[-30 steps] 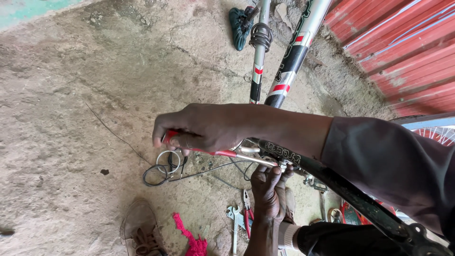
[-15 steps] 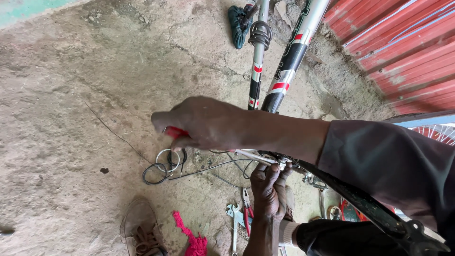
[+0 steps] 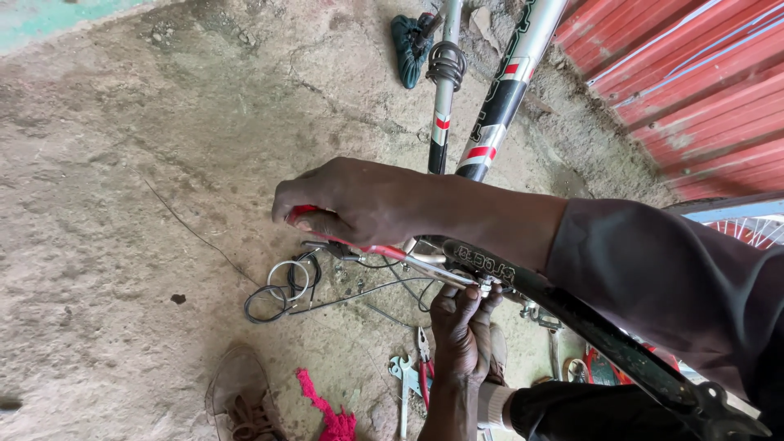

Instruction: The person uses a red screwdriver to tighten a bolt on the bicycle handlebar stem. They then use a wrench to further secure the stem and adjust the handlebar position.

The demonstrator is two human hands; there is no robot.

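Note:
My right hand (image 3: pixel 367 200) reaches in from the right and is closed around red-handled pliers (image 3: pixel 359 245). The pliers' jaws point right, to a small metal fitting (image 3: pixel 483 286) on a black bicycle frame tube (image 3: pixel 572 314). From the bottom of the view my left hand (image 3: pixel 461 331) comes up, and its fingertips pinch that same fitting and the thin cable there. Loose black and grey cables (image 3: pixel 286 286) coil on the ground just left of both hands.
A silver, black and red bicycle frame tube (image 3: pixel 498 98) and a sprung fork leg (image 3: pixel 443 82) lie ahead on the concrete. A spanner (image 3: pixel 403 380) and a second pair of pliers (image 3: pixel 424 359) lie below the hands. My brown shoe (image 3: pixel 241 400) and a pink rag (image 3: pixel 327 412) are nearby, with red corrugated sheeting (image 3: pixel 694 82) at right.
My right hand has shifted slightly with the pliers, whose jaws stay at the fitting. The left hand keeps its pinch in the same place.

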